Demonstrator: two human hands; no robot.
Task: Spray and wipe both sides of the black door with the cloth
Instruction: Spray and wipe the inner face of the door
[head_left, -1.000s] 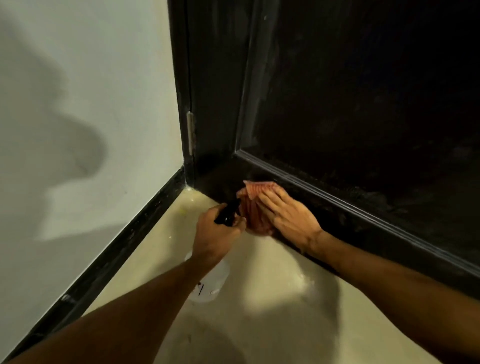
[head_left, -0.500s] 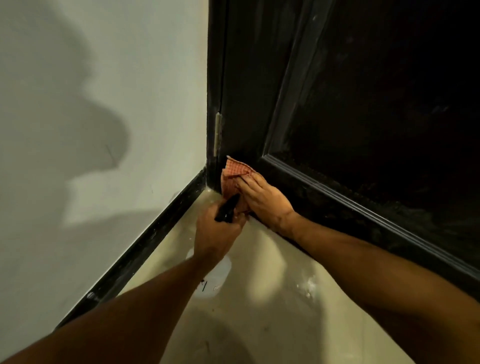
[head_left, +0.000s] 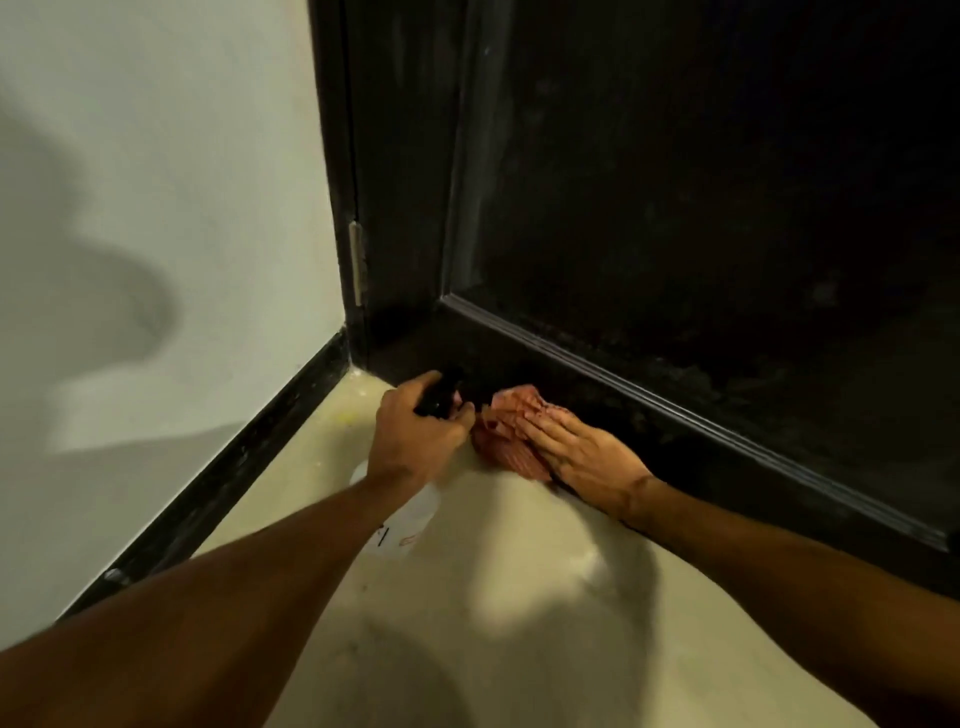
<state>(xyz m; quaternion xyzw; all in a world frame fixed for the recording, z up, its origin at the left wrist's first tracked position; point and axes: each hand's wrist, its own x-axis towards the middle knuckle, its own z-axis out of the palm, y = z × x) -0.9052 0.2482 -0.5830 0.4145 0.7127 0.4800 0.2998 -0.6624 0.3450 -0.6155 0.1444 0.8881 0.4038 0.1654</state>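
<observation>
1. The black door (head_left: 675, 182) fills the upper right of the frame, seen from above and close to the floor. Its bottom rail runs diagonally from centre down to the right edge.
2. A reddish cloth (head_left: 511, 436) lies at frame centre against the door's bottom rail, just above the floor (head_left: 519, 623).
3. The right hand (head_left: 582, 452) presses the cloth flat to the rail, fingers straight and spread over it.
4. The left hand (head_left: 415, 431), just left of the cloth, grips the black trigger head of a spray bottle (head_left: 410, 514). The bottle's pale body shows below the wrist.
5. A hinge (head_left: 356, 262) sits on the door's edge at centre left. A pale wall (head_left: 156, 208) fills the left of the frame, with a dark skirting (head_left: 234, 467) along its foot.
6. Progress, as I judge it: wiping has reached the very bottom of this side, which suggests this face is nearly finished. Nothing here shows the other side, so I cannot tell whether it is done.
7. Compared with half a second ago: the cloth and right hand have slid away from the hinge corner, rightward along the rail. The left hand is in much the same place, gripping the bottle as before.
</observation>
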